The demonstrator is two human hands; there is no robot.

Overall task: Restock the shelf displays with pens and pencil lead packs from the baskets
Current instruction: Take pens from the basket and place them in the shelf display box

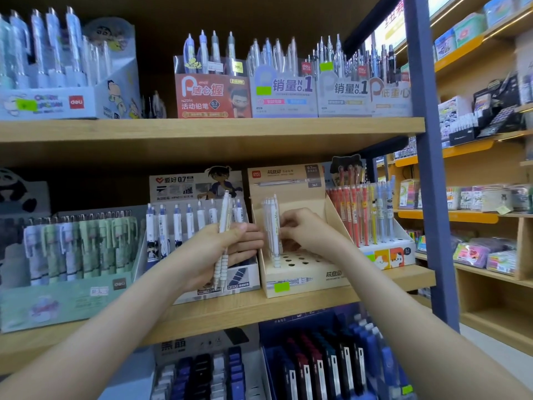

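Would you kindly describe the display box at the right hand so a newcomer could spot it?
On the middle shelf, look right of centre for the beige cardboard display box. Unlike its crowded neighbours, its tray shows mostly empty holes, with a few white pencils at its left.

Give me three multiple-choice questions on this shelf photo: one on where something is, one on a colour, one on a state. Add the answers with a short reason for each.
1. Where does the right hand reach?
A) into the beige display box
B) up to the top shelf
C) down to the bottom shelf

2. What colour are the pencils gripped in the left hand?
A) red
B) white
C) black

3. How are the holes in the beige display box?
A) all filled
B) mostly empty
C) covered by a lid

Answers:
1 A: its fingertips meet the standing pencils in that box.
2 B: the barrels are white.
3 B: only a small cluster stands at the left, with open holes beside it.
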